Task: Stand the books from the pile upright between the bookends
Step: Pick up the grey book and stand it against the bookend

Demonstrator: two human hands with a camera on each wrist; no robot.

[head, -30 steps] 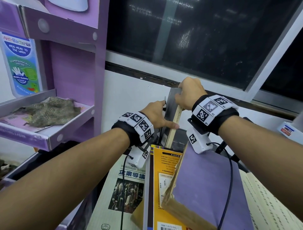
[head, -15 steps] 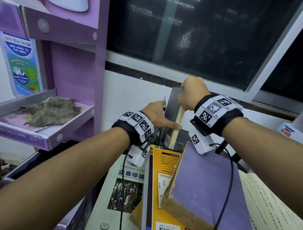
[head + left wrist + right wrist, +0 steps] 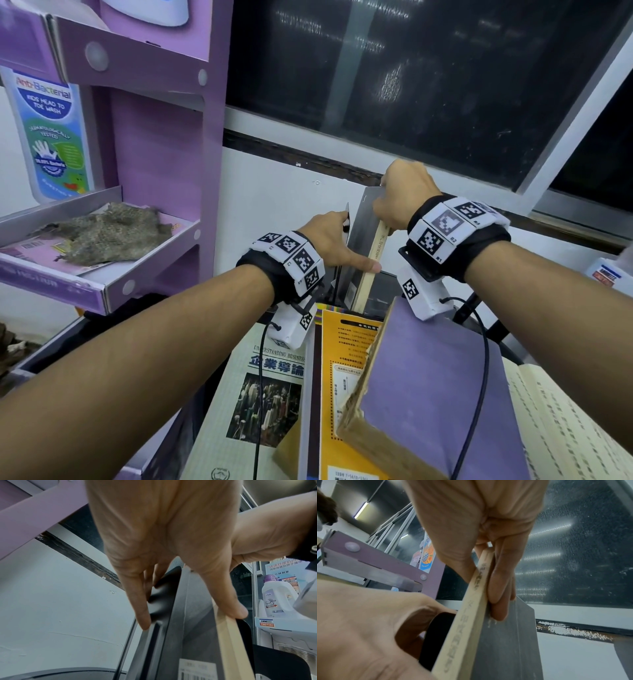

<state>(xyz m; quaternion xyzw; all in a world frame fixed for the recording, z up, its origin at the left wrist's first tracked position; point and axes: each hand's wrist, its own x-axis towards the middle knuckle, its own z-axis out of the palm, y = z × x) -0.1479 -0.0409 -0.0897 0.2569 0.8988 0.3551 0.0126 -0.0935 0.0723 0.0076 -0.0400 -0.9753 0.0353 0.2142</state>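
Gripping a grey book (image 3: 361, 246) upright at centre frame, the left hand (image 3: 329, 240) pinches it against a black bookend (image 3: 161, 601) while the right hand (image 3: 400, 198) clasps its top. Lower frame, piled books read "Understanding Business" (image 3: 270, 387); far left, "Anti-Bacterial" wash (image 3: 51, 133).

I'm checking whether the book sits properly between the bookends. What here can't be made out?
- Foot of the grey book: head view, hidden by the purple book.
- Spine lettering: right wrist view, blurred.
- Right bookend: mostly cut off, left wrist view.
- Left bookend: base hidden, head view, behind left hand.
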